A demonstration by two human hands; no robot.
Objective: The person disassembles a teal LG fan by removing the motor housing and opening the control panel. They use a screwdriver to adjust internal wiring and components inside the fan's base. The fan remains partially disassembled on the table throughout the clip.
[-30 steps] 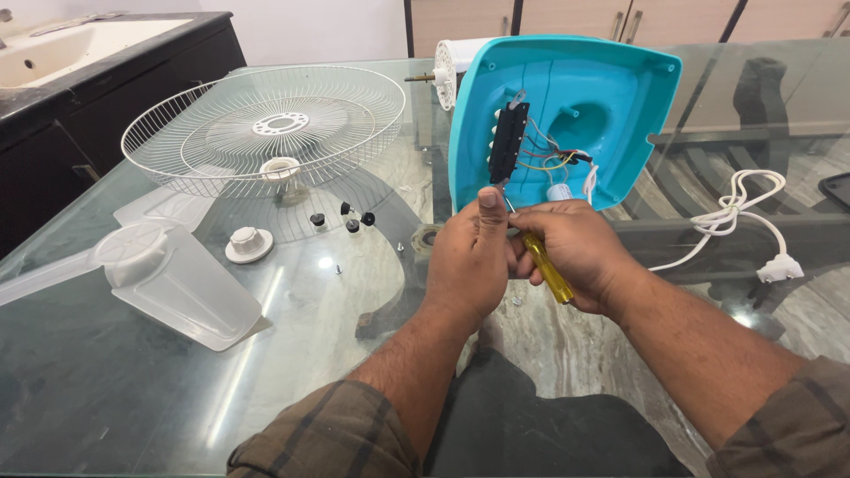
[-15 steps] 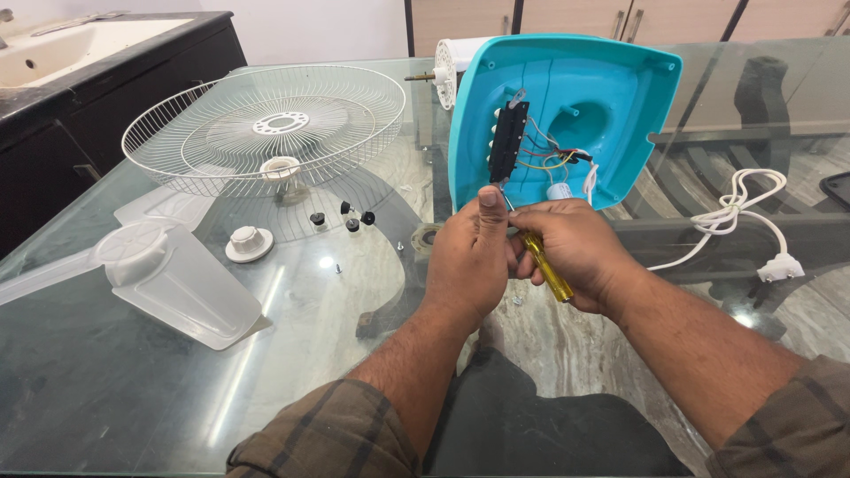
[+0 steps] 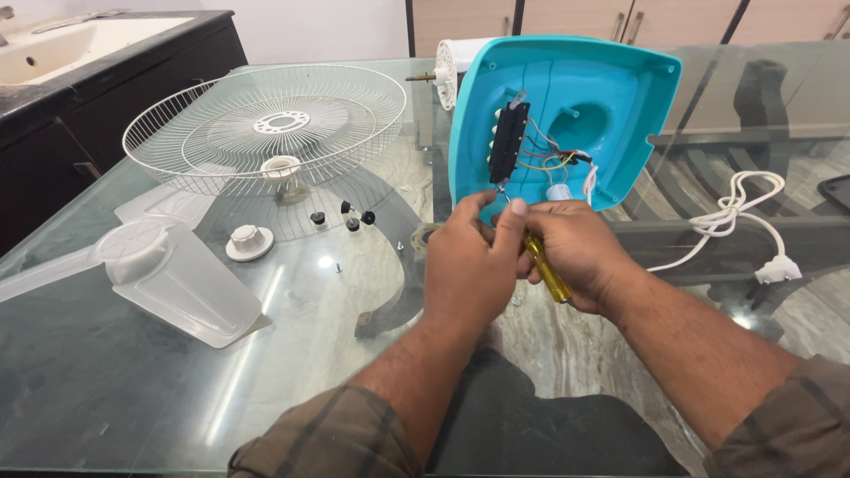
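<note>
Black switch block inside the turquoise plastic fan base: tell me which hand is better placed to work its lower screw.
Right. The right hand grips the yellow-handled screwdriver, angled up towards the black switch block. The left hand only pinches near its tip, steadying.

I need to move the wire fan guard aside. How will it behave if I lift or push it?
The wire guard is open mesh, so probably light for its size. Thin wires may flex if gripped at one edge. Pushed across the glass table, it would likely slide easily.
</note>
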